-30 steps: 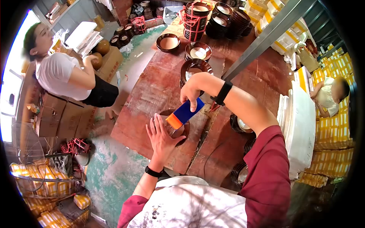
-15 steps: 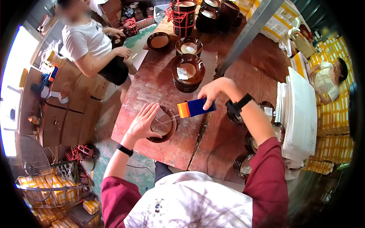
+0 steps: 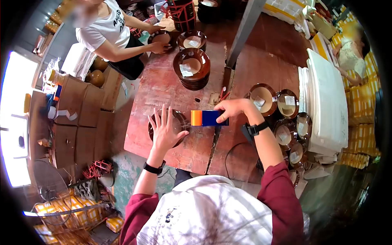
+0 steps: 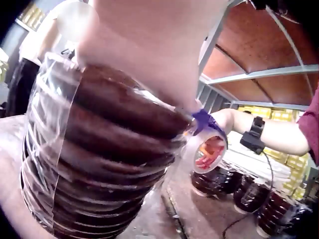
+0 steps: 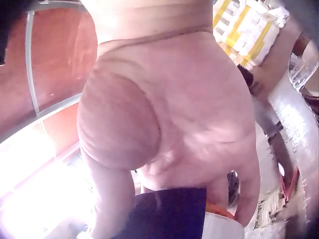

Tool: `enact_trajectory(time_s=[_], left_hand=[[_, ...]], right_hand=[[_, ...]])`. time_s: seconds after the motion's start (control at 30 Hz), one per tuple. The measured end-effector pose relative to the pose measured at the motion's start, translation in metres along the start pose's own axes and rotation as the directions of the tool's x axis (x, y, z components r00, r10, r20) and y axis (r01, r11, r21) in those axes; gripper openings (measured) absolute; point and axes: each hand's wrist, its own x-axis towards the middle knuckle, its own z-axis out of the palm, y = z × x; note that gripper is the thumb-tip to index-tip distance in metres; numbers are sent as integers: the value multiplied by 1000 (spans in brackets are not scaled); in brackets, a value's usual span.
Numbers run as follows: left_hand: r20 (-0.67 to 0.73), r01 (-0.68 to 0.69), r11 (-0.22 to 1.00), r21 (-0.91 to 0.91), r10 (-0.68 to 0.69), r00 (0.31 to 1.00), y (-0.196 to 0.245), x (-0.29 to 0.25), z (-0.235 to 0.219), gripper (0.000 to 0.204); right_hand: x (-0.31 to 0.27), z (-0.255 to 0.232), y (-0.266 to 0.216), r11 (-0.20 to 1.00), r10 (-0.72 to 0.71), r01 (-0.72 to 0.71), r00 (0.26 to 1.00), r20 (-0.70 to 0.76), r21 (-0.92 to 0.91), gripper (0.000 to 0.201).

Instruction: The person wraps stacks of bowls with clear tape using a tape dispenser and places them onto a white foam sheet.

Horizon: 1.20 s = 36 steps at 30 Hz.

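Observation:
My left hand (image 3: 164, 131) rests with spread, straight fingers on top of a stack of glossy dark-brown bowls (image 3: 180, 119) near the table's left front edge. The left wrist view shows the stack (image 4: 109, 154) from the side, with clear tape (image 4: 47, 144) running down it. My right hand (image 3: 236, 109) grips a blue and orange tape dispenser (image 3: 210, 118) just right of the stack. Its roll of clear tape (image 4: 198, 172) shows beside the bowls in the left wrist view. Up close in the right wrist view, fingers and thumb wrap the blue body (image 5: 164, 214).
Behind my hands stands another bowl stack (image 3: 197, 79) with a paper label, then one more (image 3: 192, 40). Several stacks (image 3: 284, 132) line the right side by white foam boards (image 3: 326, 106). A metal post (image 3: 245, 34) rises mid-table. Another person's hands (image 3: 160, 47) hold a bowl (image 3: 159, 38) at back left.
The tape dispenser has swung from over the bowl to its right side, lying level. My left hand stays on the stack. The other person has come to the table and taken hold of the back-left bowl.

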Motion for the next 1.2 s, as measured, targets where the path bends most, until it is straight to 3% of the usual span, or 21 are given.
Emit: enact_trajectory(time_s=[0.07, 0.13, 0.2, 0.3, 0.4, 0.53, 0.6, 0.67, 0.73, 0.8, 0.87, 1.03, 1.13, 1.2], left_hand=[[-27, 31, 999, 29, -31, 999, 5, 0, 4, 111], [-15, 37, 998, -57, -37, 999, -5, 2, 3, 108], [3, -8, 999, 35, 7, 1000, -9, 2, 7, 109], [19, -3, 1000, 26, 2, 1000, -9, 3, 8, 109], [27, -29, 999, 30, 28, 999, -9, 4, 4, 108], [29, -64, 998, -27, 65, 997, -16, 6, 5, 107], [25, -86, 995, -45, 87, 996, -20, 10, 4, 107], [41, -110, 991, -71, 113, 993, -26, 10, 2, 106], [40, -146, 987, -66, 149, 988, -29, 12, 1, 106], [42, -165, 985, -59, 167, 985, -31, 13, 1, 107], [69, -186, 980, -67, 191, 979, -35, 14, -2, 107], [78, -218, 974, -64, 223, 972, -35, 16, 0, 107], [79, -213, 974, -74, 219, 973, -34, 13, 3, 107], [81, -209, 975, -71, 215, 973, -36, 13, 4, 107]], right_hand=[[2, -5, 3, 1000, -12, 12, 1000, -25, -5, 48], [4, -5, -4, 1000, -16, 16, 999, -51, 0, 50], [4, -10, -9, 996, 46, -50, 998, -54, -80, 48], [12, -8, 15, 990, -106, 105, 994, 3, 96, 44], [9, 4, 25, 985, -130, 129, 991, 5, 115, 47], [-20, -4, 27, 991, 43, -43, 999, -4, -127, 48], [-32, 7, 31, 998, 6, -8, 999, -35, -56, 52], [-42, 18, 42, 987, 25, -49, 988, -155, -154, 52], [-64, 8, 49, 988, 100, -107, 993, -63, -115, 51], [-83, 11, 66, 970, 158, -174, 982, -105, -168, 45], [-93, 23, 60, 977, 178, -187, 980, -88, -103, 44], [-59, 79, 57, 938, 232, -285, 939, -253, -197, 48], [-20, 88, 32, 868, 382, -452, 873, -303, -207, 44], [6, 91, 38, 842, 360, -467, 859, -363, -269, 44]])
